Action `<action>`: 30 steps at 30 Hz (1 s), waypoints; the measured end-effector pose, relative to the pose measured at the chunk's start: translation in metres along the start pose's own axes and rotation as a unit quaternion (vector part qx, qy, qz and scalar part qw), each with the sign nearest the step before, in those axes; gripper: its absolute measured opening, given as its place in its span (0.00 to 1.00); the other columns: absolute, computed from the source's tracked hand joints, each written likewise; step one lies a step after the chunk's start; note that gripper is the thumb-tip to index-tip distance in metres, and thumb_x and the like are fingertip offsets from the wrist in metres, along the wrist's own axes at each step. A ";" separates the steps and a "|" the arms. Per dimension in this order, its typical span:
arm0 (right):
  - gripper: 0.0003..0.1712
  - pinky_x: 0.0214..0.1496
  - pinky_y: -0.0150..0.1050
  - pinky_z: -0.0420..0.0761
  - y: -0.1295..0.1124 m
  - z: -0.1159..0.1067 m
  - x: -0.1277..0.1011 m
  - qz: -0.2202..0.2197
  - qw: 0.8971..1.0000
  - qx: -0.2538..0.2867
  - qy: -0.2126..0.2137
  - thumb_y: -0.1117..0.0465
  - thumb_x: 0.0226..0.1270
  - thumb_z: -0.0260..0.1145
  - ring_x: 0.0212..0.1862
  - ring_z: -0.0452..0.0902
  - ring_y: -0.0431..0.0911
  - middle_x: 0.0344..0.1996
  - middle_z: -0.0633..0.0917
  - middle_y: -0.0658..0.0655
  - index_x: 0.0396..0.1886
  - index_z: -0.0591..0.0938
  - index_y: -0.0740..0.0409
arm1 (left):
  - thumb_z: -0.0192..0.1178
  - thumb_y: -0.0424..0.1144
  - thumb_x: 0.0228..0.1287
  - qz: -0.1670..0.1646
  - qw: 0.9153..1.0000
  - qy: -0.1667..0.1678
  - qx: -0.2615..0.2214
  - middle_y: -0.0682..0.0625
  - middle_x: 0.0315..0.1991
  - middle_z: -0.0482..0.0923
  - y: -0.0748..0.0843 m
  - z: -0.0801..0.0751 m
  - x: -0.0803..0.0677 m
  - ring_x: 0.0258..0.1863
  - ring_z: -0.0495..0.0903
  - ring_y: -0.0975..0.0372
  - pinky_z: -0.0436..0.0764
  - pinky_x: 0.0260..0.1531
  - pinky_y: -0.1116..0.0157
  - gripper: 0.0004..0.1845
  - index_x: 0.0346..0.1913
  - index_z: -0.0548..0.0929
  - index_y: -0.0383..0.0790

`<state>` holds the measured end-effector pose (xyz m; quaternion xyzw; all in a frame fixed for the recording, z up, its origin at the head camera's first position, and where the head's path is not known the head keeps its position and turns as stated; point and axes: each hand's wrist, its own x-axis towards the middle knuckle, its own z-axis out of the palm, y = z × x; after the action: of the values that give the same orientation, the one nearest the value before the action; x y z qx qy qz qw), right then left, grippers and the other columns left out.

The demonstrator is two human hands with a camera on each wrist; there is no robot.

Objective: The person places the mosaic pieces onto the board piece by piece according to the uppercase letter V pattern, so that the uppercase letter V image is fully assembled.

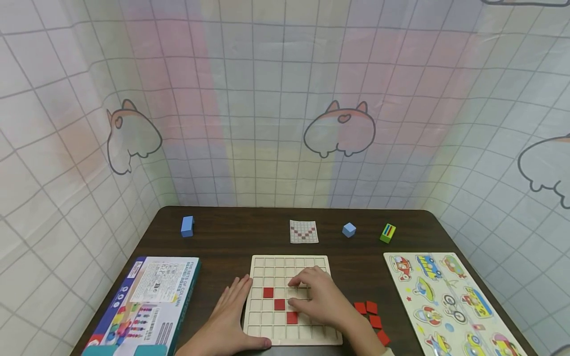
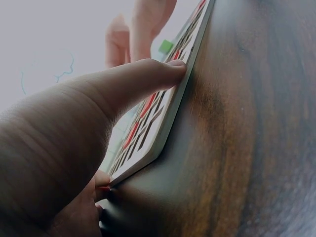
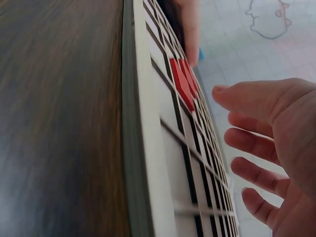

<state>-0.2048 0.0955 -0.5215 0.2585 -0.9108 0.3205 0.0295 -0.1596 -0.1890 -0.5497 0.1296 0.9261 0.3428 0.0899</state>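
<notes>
A pale wooden grid board (image 1: 263, 333) lies on the table before me. Three red square tiles (image 1: 268, 292) sit in its cells, stepping diagonally down to the right. My left hand (image 1: 229, 319) rests at the board's left side, fingers straight along that edge and thumb (image 2: 170, 73) pressing the near edge. Over the board's right half hovers my right hand (image 1: 318, 296). Its thumb and fingers are apart with nothing between them, as the right wrist view shows; the thumb (image 3: 247, 98) is close to the tiles. Several loose red tiles (image 1: 375, 322) lie right of the board.
Behind the board lies a small pattern card (image 1: 304, 232) with a V of dark squares. A blue block (image 1: 187, 226), a light blue cube (image 1: 349, 230) and a green block (image 1: 388, 233) stand at the back. A box (image 1: 147, 306) is left, a picture puzzle board (image 1: 441, 301) right.
</notes>
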 end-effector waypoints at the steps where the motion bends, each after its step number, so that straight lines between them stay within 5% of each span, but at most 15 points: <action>1: 0.13 0.64 0.50 0.80 0.002 -0.002 -0.002 -0.001 1.000 -0.001 0.003 0.51 0.67 0.83 0.55 0.78 0.39 0.46 0.91 0.39 0.49 0.91 0.42 | 0.80 0.82 0.38 -0.001 1.000 -0.001 -0.002 0.42 0.93 0.49 0.000 0.000 0.000 0.93 0.40 0.41 0.41 0.89 0.32 0.84 0.92 0.51 0.41; 30: 0.18 0.63 0.54 0.77 0.046 -0.043 -0.061 0.030 0.997 -0.038 0.056 0.52 0.63 0.87 0.58 0.76 0.37 0.49 0.87 0.29 0.51 0.91 0.37 | 0.81 0.82 0.37 -0.004 1.000 0.001 -0.007 0.43 0.93 0.49 0.000 0.002 0.001 0.93 0.41 0.41 0.42 0.89 0.32 0.85 0.92 0.51 0.41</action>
<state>-0.1792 0.1795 -0.5273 0.2113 -0.9266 0.3005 0.0809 -0.1606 -0.1878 -0.5513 0.1247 0.9242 0.3490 0.0919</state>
